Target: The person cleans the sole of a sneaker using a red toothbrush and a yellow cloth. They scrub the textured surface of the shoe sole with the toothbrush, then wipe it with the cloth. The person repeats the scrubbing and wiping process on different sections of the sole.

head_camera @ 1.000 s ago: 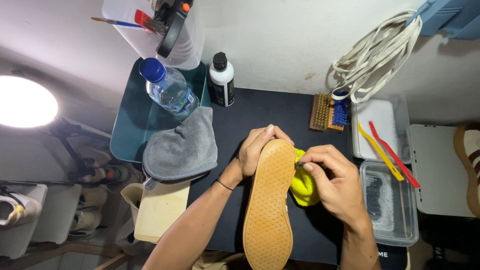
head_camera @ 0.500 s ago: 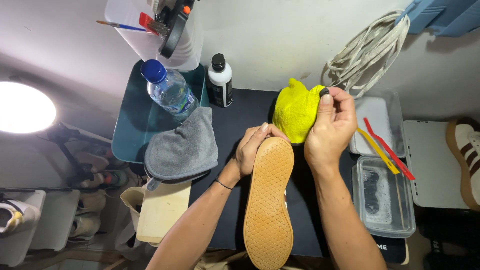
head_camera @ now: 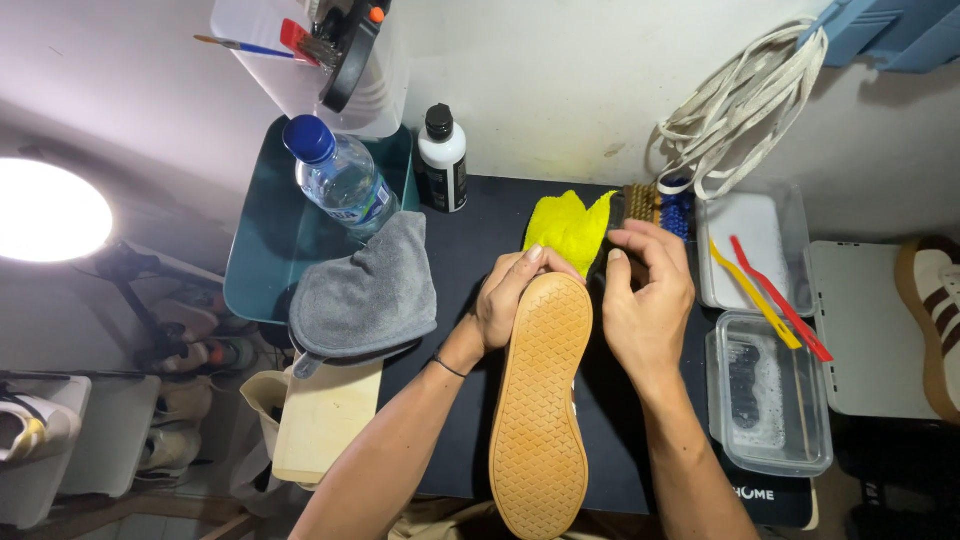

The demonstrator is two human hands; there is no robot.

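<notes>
A shoe lies sole-up, long axis running away from the person, its toe gripped by the left hand, while the right hand, fingers loosely curled and empty, hovers just right of a yellow cloth on the dark surface.

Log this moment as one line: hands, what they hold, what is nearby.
left hand: grips shoe, sole up | right hand: empty, beside shoe | yellow cloth: on mat behind shoe | grey cloth: left

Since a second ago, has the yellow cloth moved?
Yes. The yellow cloth went from beside the sole's right edge up toward the wall, and now lies on the black mat just beyond the shoe's toe, near the brush.
</notes>
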